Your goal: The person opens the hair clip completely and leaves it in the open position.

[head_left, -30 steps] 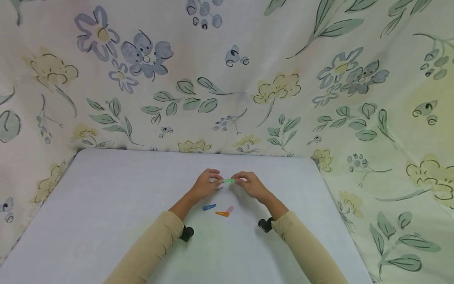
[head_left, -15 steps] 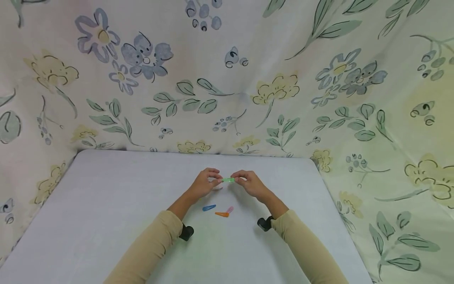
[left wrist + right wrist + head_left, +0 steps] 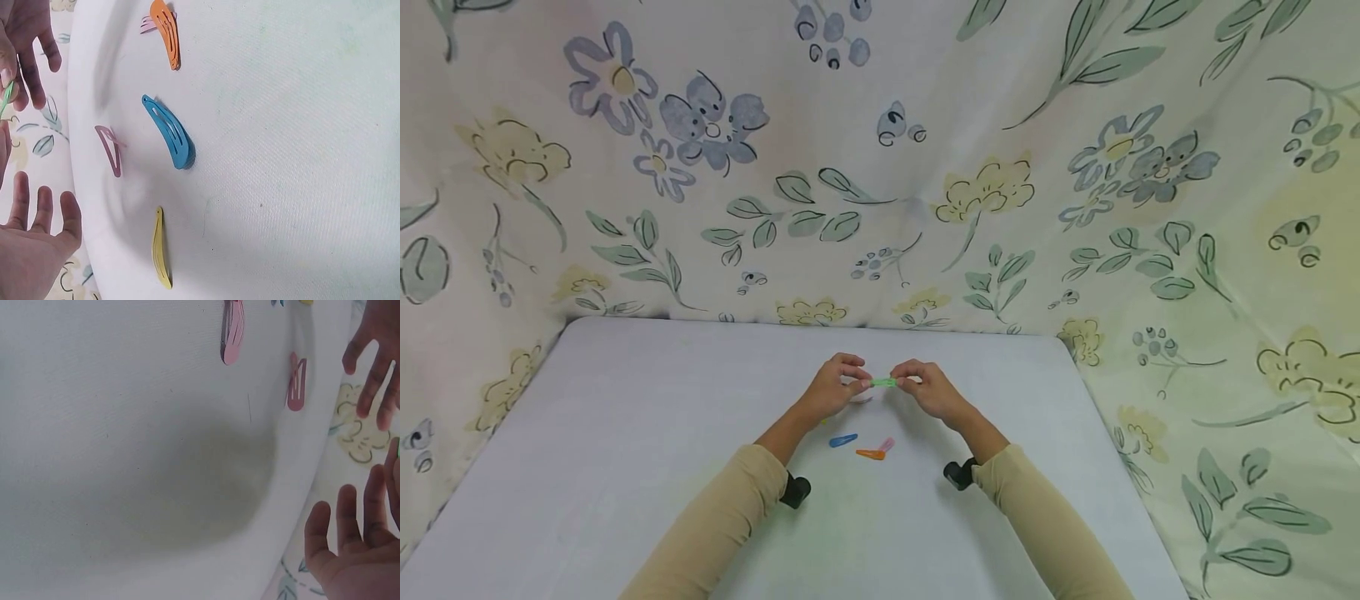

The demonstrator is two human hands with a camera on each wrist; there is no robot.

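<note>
A small green snap hair clip is held above the far middle of the table. My left hand pinches one end of it between thumb and finger, and my right hand pinches the other end. In the left wrist view only a sliver of the green clip shows between the fingertips. The other fingers of both hands are spread away from it. Whether the clip is snapped or unsnapped is too small to tell.
Several hair clips lie on the white table: blue, yellow, mauve, and orange overlapping a pink one. Behind the table's far edge hangs a floral cloth.
Both hands keep hold of the green hair clip in nearly the same place. The clip looks slightly thinner now. A bit of the yellow clip shows beside the left wrist.
</note>
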